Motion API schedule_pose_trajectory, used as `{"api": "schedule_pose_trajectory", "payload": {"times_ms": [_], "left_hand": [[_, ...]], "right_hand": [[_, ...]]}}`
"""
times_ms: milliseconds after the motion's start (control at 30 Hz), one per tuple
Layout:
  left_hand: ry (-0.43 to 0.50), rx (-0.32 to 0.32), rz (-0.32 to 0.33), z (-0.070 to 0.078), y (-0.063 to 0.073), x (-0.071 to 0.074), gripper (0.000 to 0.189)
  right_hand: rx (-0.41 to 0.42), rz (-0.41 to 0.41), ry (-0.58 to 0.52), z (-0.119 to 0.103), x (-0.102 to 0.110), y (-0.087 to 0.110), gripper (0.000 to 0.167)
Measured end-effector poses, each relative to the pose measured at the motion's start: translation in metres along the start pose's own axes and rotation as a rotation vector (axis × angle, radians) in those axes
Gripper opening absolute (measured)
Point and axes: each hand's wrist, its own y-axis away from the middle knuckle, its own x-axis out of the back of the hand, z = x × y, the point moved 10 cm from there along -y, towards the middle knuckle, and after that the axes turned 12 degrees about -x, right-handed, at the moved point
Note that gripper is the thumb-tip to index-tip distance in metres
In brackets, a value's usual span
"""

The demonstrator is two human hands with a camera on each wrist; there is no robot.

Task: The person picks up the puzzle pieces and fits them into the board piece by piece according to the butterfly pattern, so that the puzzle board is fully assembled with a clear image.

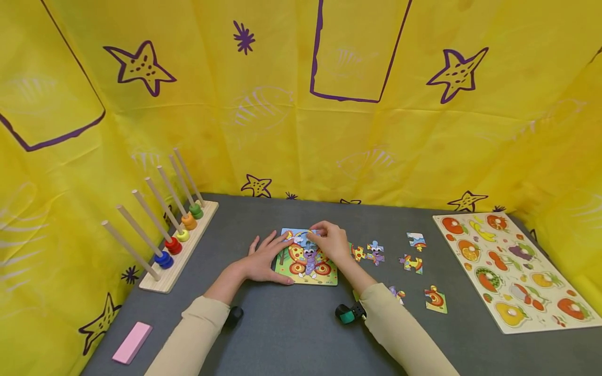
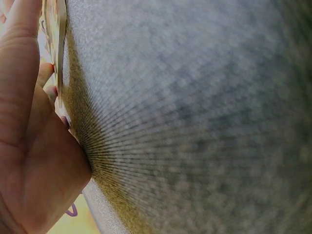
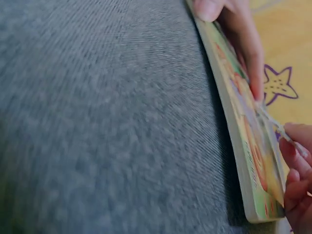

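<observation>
Here, in the head view, a bright, square butterfly puzzle lies on the table, partly under the straight-fingered left hand, the right hand over its upper side; corner lettering is illegible. Left wrist: its edge runs beside the left hand. Right wrist: the right hand pinches a puzzle piece.

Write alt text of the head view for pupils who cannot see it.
A left hand touches a butterfly puzzle; the right hand pinches a piece at its top. On the dark table, loose pieces and a fruit board lie to the right, a peg stand with rings to the left.
</observation>
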Motion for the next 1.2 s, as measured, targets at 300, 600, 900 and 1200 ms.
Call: {"api": "schedule_pose_trajectory", "payload": {"times_ms": [300, 600, 900, 1200], "left_hand": [[-0.042, -0.013, 0.001, 0.001, -0.001, 0.0, 0.102], [-0.118, 0.023, -0.008, 0.008, -0.003, 0.001, 0.09], [-0.175, 0.08, 0.005, 0.007, -0.006, 0.001, 0.081], [-0.252, 0.067, 0.025, 0.014, -0.007, 0.006, 0.076]], "right_hand": [[0.032, 0.07, 0.166, -0.005, -0.003, 0.001, 0.021], [0.032, 0.069, 0.197, -0.004, -0.004, 0.001, 0.021], [0.048, 0.08, 0.201, -0.003, -0.004, 0.001, 0.022], [0.101, 0.056, 0.2, -0.004, -0.006, 0.002, 0.02]]}}
